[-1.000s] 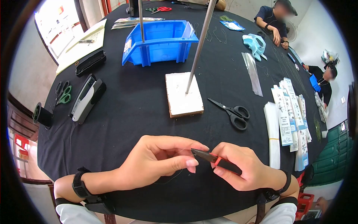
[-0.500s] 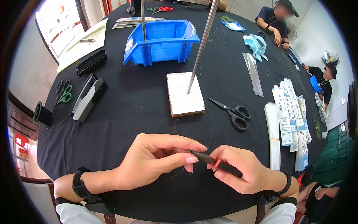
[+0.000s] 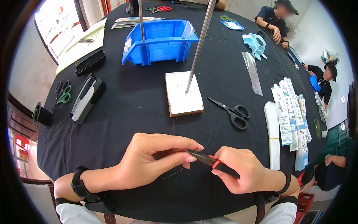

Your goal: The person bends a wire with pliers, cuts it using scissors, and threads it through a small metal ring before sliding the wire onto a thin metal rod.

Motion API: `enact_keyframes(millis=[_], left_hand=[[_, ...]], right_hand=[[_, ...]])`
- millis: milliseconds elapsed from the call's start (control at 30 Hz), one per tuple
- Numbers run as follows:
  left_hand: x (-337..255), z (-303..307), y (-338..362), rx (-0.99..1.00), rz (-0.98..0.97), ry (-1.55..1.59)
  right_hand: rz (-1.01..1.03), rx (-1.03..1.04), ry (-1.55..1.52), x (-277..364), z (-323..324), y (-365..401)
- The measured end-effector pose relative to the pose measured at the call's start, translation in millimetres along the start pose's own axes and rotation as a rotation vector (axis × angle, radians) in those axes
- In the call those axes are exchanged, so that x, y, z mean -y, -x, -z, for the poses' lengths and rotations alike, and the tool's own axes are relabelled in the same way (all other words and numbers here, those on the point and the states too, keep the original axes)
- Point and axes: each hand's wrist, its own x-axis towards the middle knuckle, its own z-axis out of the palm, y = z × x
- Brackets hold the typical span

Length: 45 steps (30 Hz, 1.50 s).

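My right hand (image 3: 242, 170) is closed around pliers (image 3: 203, 158) with red-and-black handles and dark tapered jaws pointing left. The plier tip lies between the thumb and fingertips of my left hand (image 3: 154, 158), which is closed in a pinch. A thin line (image 3: 171, 174) trails below my left hand, seemingly from its fingers; its upper part is hidden. Beyond my hands stands a white block (image 3: 182, 100) with a metal rod (image 3: 197, 56) rising from it. Black scissors (image 3: 235, 114) lie to the right of the block.
A blue bin (image 3: 160, 52) stands behind the block. At left lie a stapler (image 3: 87, 99), green-handled scissors (image 3: 64, 93) and a spool (image 3: 41, 115). Printed packets (image 3: 285, 115) and white strips (image 3: 273, 138) lie at right. Co-workers sit along the table's far right side.
My right hand has shifted slightly, and the plier handles look a little more spread. My left hand keeps its pinch. At the far right edge, another person's arm has moved.
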Motion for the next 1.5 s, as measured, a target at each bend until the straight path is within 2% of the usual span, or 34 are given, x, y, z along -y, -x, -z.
enact_keyframes(millis=[167,300,667,900,1167,1400,1500], left_hand=[[-5.4,1.3,-1.4,-0.047,-0.034,-0.128],[-4.3,3.8,-2.2,-0.032,-0.165,-0.337],[0.3,3.8,-4.3,-0.031,-0.491,-0.63],[1.1,6.1,-2.0,0.049,-0.556,-0.8],[1.6,2.9,0.7,0.081,-0.627,-0.957],[-2.3,1.9,2.0,0.054,-0.604,-0.872],[-2.9,2.1,1.0,0.009,-0.578,-0.815]], right_hand=[[-0.093,0.03,-0.134,-1.1,3.4,-1.6],[-0.218,0.135,-0.205,3.6,13.6,-2.0],[-0.061,0.071,0.034,3.9,12.6,-1.1],[-0.005,0.068,0.204,3.9,13.1,0.5],[-0.026,0.107,0.241,7.0,12.8,1.1],[-0.041,0.154,0.207,8.5,14.8,1.7],[-0.058,0.108,0.178,10.0,16.4,-1.8]])
